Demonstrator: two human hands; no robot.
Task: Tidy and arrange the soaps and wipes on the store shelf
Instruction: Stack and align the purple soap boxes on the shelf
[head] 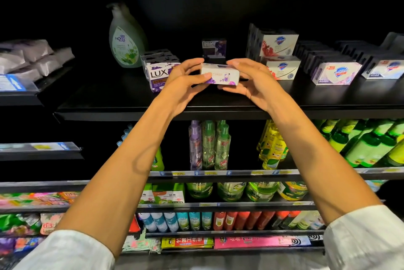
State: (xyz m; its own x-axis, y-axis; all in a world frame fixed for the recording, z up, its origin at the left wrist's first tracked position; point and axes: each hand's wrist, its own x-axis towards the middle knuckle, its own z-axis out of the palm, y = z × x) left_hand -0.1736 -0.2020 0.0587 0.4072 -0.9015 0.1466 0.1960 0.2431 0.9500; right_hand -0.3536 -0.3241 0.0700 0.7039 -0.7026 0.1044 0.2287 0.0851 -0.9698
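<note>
We hold a white-and-purple soap box [219, 74] above the black shelf [122, 103], left hand [185, 81] and right hand [253, 82] each pinching one end in a partly closed grip. Just left stands the Lux soap stack [157, 73]; right, Safeguard soap boxes [282, 57].

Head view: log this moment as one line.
left hand + right hand: gripping Lux soap box | held above black shelf | beside Lux stack | not yet placed
</note>
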